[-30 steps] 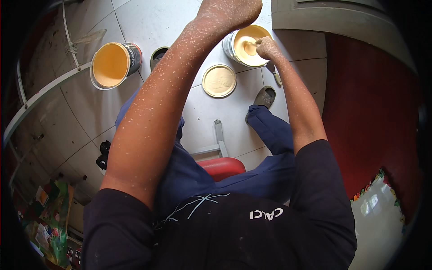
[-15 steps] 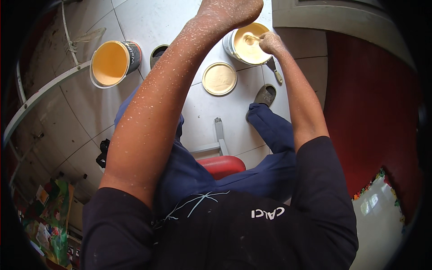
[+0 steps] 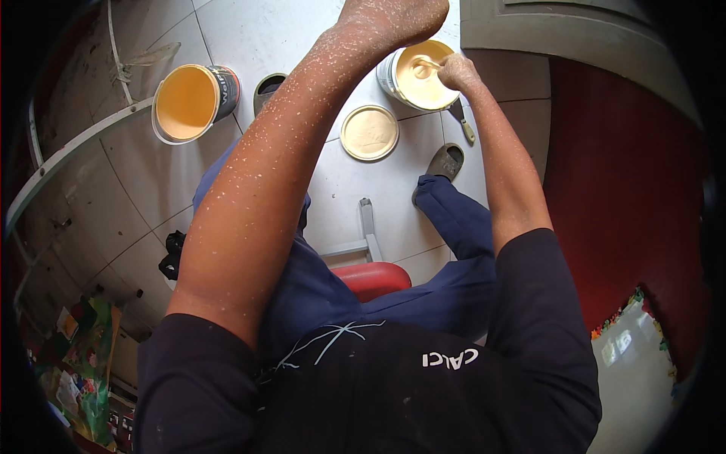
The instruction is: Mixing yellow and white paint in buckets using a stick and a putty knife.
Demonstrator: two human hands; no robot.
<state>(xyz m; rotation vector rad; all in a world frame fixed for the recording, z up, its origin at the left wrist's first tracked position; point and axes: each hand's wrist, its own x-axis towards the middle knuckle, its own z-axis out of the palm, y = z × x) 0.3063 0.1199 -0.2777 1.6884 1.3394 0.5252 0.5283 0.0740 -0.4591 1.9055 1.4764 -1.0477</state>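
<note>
My right hand (image 3: 459, 73) is closed round a stick (image 3: 429, 63) coated in cream paint. The stick reaches into a white bucket (image 3: 386, 76) of thick cream-coloured paint (image 3: 426, 89), whose surface is swirled around it. Just above the bucket's left rim, at the top edge of the view, my left hand (image 3: 408, 18) is closed like a fist. Its fingertips are hidden, so whatever it may grip does not show. White specks cover both forearms. A round, cream-smeared lid (image 3: 369, 133) lies on the floor below the bucket.
A second bucket (image 3: 225, 92), tilted and coated orange-yellow inside, is at the left beside a curved metal frame (image 3: 83, 147). A scraper (image 3: 466, 130) lies right of the paint bucket. Between my legs is a red seat (image 3: 372, 279). A pale door panel (image 3: 575, 38) stands at the upper right.
My right hand and the stick have shifted very slightly in the paint, and the swirl looks different. My left hand has moved a little to the right.
</note>
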